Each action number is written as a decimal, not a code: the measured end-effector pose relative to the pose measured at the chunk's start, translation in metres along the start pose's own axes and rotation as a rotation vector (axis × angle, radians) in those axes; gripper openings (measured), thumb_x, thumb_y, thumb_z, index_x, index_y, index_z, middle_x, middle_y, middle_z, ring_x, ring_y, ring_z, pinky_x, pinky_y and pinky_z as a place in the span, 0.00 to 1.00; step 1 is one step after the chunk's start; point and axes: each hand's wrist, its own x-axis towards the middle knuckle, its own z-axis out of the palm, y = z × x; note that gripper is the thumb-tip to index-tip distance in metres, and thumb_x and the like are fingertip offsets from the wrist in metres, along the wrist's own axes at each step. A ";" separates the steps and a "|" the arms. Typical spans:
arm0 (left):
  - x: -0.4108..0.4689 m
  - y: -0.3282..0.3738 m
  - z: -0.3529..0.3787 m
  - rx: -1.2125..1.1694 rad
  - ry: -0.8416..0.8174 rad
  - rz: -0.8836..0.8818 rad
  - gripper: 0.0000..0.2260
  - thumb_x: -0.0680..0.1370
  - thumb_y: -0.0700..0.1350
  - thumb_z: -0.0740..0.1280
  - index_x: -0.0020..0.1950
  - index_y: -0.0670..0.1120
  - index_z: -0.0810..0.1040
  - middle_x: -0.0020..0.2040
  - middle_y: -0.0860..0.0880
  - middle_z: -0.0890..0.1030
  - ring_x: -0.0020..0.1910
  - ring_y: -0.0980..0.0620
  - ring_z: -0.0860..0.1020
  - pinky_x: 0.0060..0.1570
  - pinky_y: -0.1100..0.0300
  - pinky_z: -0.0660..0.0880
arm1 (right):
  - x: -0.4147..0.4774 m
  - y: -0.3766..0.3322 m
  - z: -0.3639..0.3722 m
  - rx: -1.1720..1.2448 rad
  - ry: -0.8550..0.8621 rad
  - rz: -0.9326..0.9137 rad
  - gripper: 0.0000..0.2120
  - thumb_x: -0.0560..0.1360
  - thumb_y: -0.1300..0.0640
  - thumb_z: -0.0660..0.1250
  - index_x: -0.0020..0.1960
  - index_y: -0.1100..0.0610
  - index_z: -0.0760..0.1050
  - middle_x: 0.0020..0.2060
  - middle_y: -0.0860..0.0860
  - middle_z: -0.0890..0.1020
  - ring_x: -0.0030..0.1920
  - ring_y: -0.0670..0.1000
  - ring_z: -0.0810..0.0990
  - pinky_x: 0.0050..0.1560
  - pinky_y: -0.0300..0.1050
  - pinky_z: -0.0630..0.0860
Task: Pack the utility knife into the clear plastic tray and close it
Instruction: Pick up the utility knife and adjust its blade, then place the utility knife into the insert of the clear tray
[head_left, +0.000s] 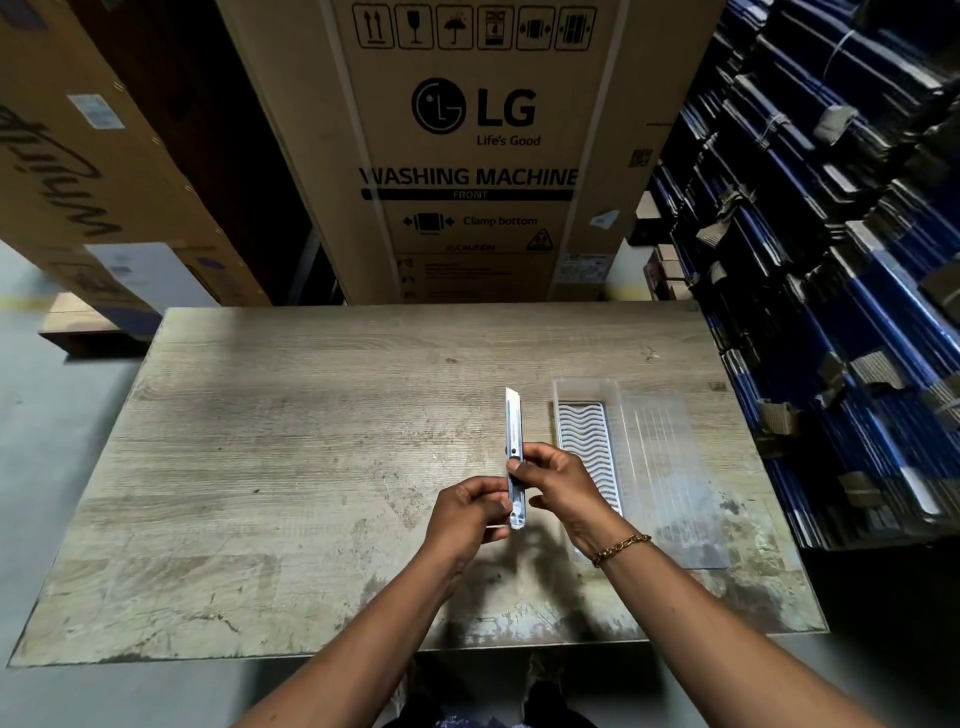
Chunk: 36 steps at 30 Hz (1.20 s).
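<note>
While the clear plastic tray (613, 467) lies open and unfilled right of centre on the table (311, 467), both the left hand (467, 514) and right hand (558, 483) pinch the utility knife (514, 447) mid-frame, blade apparently out, so packing and closing remain.

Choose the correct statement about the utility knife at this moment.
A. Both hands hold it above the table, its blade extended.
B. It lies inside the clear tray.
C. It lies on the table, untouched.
A: the left hand and right hand grip the utility knife, blade out, left of the open clear tray.
</note>
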 end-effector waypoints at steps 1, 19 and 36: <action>0.000 0.000 0.000 -0.006 0.001 0.000 0.09 0.77 0.33 0.68 0.55 0.40 0.83 0.43 0.47 0.85 0.38 0.54 0.83 0.36 0.64 0.81 | -0.001 0.001 0.000 -0.007 -0.001 -0.005 0.03 0.76 0.58 0.72 0.48 0.51 0.82 0.36 0.43 0.84 0.38 0.43 0.81 0.47 0.48 0.72; 0.001 0.006 -0.006 -0.019 -0.015 0.011 0.09 0.77 0.32 0.68 0.53 0.41 0.84 0.39 0.52 0.87 0.37 0.59 0.85 0.38 0.64 0.81 | -0.013 0.013 0.002 -0.059 -0.024 -0.027 0.09 0.75 0.59 0.72 0.55 0.55 0.82 0.40 0.48 0.78 0.35 0.40 0.80 0.40 0.42 0.72; 0.001 0.009 0.001 0.008 -0.042 0.030 0.08 0.77 0.34 0.69 0.49 0.46 0.84 0.38 0.52 0.85 0.39 0.52 0.82 0.39 0.61 0.81 | -0.005 -0.001 -0.014 -0.078 0.083 -0.096 0.05 0.77 0.60 0.70 0.49 0.51 0.81 0.40 0.49 0.84 0.38 0.47 0.81 0.38 0.42 0.74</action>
